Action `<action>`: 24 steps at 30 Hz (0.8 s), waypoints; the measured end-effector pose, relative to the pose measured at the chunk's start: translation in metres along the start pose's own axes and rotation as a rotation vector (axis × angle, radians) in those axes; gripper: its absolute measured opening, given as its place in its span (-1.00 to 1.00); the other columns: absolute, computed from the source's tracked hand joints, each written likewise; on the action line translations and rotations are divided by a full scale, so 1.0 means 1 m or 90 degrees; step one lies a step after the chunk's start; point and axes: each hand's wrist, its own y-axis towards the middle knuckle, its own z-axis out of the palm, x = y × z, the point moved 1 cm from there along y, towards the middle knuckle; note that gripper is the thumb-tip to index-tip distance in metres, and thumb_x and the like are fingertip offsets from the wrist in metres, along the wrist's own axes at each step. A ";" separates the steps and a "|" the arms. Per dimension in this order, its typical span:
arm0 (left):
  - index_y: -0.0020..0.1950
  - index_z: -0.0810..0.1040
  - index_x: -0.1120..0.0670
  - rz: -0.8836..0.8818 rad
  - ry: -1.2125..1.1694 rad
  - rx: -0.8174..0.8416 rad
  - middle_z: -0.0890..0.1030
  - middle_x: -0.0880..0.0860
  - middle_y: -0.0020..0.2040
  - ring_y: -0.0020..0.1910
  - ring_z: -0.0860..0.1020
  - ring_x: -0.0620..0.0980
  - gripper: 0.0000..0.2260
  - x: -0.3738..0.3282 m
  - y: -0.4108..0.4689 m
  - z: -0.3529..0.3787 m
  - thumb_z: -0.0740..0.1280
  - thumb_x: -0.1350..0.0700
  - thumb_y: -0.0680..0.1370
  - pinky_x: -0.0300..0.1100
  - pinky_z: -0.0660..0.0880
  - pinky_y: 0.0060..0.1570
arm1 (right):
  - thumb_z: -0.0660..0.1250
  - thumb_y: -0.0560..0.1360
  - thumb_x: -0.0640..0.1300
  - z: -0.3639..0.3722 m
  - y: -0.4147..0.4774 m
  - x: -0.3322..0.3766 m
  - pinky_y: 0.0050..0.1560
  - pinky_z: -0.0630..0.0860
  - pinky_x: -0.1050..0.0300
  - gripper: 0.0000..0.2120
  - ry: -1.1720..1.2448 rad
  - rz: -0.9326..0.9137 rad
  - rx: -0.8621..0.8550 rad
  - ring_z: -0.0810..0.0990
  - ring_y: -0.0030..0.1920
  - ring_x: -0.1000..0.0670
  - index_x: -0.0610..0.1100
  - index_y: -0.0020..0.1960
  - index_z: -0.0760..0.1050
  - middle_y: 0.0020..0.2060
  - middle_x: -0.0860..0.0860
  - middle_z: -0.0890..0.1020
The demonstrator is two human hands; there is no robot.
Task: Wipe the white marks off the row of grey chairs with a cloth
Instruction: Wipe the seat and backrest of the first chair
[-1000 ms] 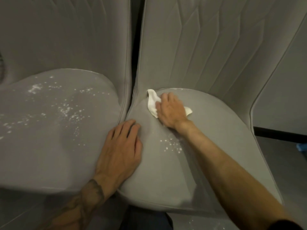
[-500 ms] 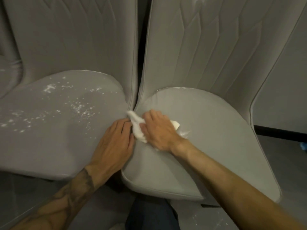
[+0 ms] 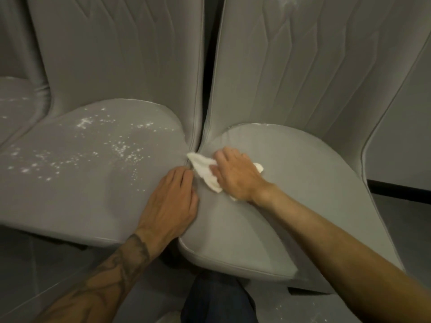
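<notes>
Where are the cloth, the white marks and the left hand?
cloth (image 3: 202,169), head view, on its bare left fold.
white marks (image 3: 121,148), head view, on a dense cluster of specks.
left hand (image 3: 170,203), head view, on the back of the hand.

A crumpled white cloth (image 3: 203,170) lies at the left edge of the right grey chair (image 3: 298,183) seat, touching the gap between 2 chairs. White marks (image 3: 121,148) speckle the left grey chair (image 3: 70,206) seat.
</notes>
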 end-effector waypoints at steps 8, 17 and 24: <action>0.21 0.55 0.23 0.005 0.015 0.021 0.58 0.23 0.14 0.10 0.56 0.21 -0.75 0.005 0.000 0.000 0.17 0.14 0.67 0.11 0.54 0.20 | 0.04 0.63 0.08 0.000 -0.040 0.007 -0.01 0.31 -0.07 -0.69 0.003 -0.055 -0.006 0.44 0.02 -0.18 -0.10 0.15 0.41 0.05 -0.11 0.47; 0.21 0.52 0.20 -0.002 0.045 0.047 0.57 0.21 0.18 0.13 0.52 0.20 -0.69 0.004 0.004 -0.003 0.13 0.01 0.68 0.10 0.49 0.21 | 0.02 0.66 0.06 0.001 -0.060 0.001 0.00 0.30 -0.09 -0.71 -0.029 0.078 -0.024 0.44 0.03 -0.19 -0.11 0.15 0.38 0.06 -0.12 0.48; 0.21 0.51 0.20 0.000 0.045 0.050 0.56 0.21 0.18 0.13 0.50 0.20 -0.69 0.001 0.005 -0.002 0.13 0.01 0.68 0.10 0.47 0.21 | 0.04 0.69 0.03 -0.026 -0.077 -0.073 0.16 0.32 -0.11 -0.68 -0.071 0.277 -0.024 0.44 0.15 -0.22 -0.14 0.28 0.38 0.19 -0.15 0.47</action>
